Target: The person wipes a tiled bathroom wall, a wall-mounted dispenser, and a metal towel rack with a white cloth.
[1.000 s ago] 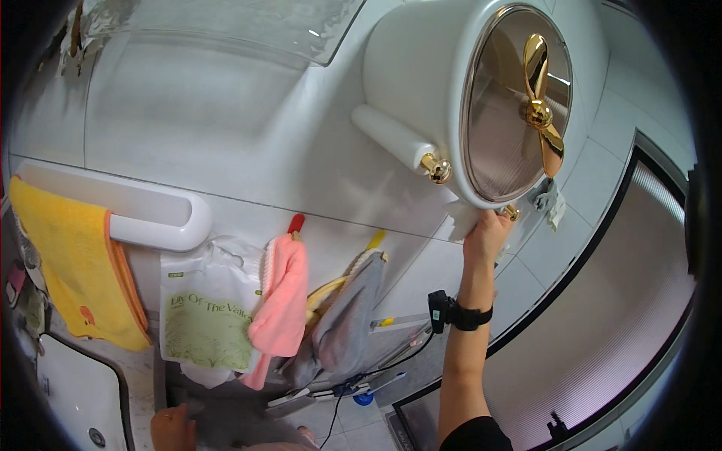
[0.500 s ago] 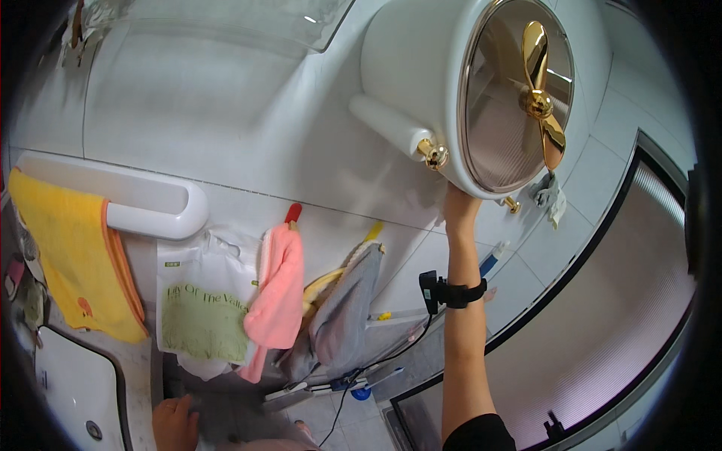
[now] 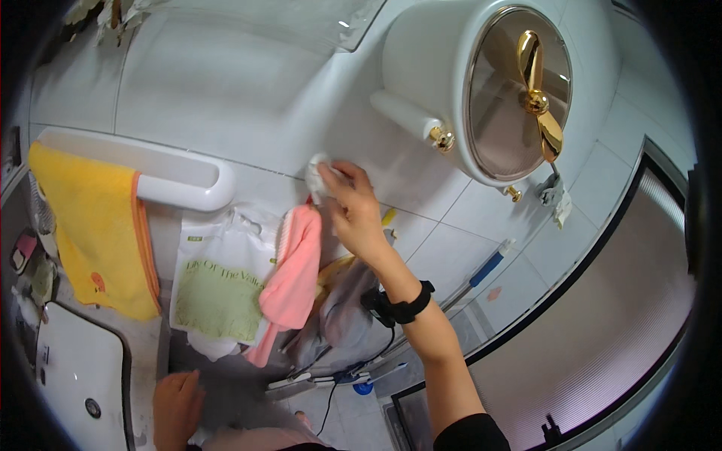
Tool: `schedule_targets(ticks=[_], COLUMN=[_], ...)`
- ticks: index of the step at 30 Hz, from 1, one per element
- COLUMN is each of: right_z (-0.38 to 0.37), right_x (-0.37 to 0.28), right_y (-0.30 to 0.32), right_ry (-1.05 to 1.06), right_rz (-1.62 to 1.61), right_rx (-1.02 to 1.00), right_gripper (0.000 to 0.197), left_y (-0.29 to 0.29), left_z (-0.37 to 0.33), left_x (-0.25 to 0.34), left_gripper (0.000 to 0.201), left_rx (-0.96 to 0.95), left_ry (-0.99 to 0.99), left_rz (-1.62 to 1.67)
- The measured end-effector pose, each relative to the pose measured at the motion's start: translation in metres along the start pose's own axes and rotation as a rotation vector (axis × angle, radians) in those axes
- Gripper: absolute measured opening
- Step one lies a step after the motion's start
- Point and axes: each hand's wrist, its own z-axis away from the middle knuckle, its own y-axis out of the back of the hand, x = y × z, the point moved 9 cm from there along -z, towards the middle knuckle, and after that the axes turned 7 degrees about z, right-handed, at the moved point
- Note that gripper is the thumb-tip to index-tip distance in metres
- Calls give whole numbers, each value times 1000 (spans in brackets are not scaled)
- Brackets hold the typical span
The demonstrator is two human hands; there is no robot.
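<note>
My right hand (image 3: 350, 203) is raised to the white tiled wall, its fingers closed round a crumpled white wad of tissue or cloth (image 3: 317, 177), which appears to touch the tile. Just below it hangs a pink towel (image 3: 292, 263) on a red hook. A black band with a small device (image 3: 398, 304) and a cable circles my right wrist. Low on the left, my left hand (image 3: 177, 406) hangs by the sink counter, fingers curled in, with nothing visible in it.
A white round-fronted wall box (image 3: 429, 68) with a gold propeller trim juts out at upper right. Along the wall are a white towel rail (image 3: 214, 192), a yellow towel (image 3: 94, 240) and a white plastic bag (image 3: 218, 278). A white basin (image 3: 83, 361) lies lower left; a framed glass door (image 3: 587, 323) stands right.
My right hand has come out from beneath the wall box and moved left across the tiles, bringing the white wad into view. My left hand stays low, nearly in place.
</note>
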Motion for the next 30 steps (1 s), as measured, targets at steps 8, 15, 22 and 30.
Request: schedule_targets(ticks=[8,15,22,30], right_z=[58,122,164,221], right_x=[-49,-111,-83,-49], right_y=[-25,-40,-32,2], right_ry=[-480,-680,-823,-951], right_rz=[-1173,-1717,-1673,-1339], right_rx=[-378,-619,-374,-171], right_gripper=[47,52,43,34], left_y=[24,-5,-27,77], left_z=[-78,-109,-115,-194], left_x=[69,77,81,94], left_gripper=[49,42,21,16], left_rx=[95,-42,111,879], left_ry=[-246,-36,-2,-324], left_rz=[366,1174,1216,911])
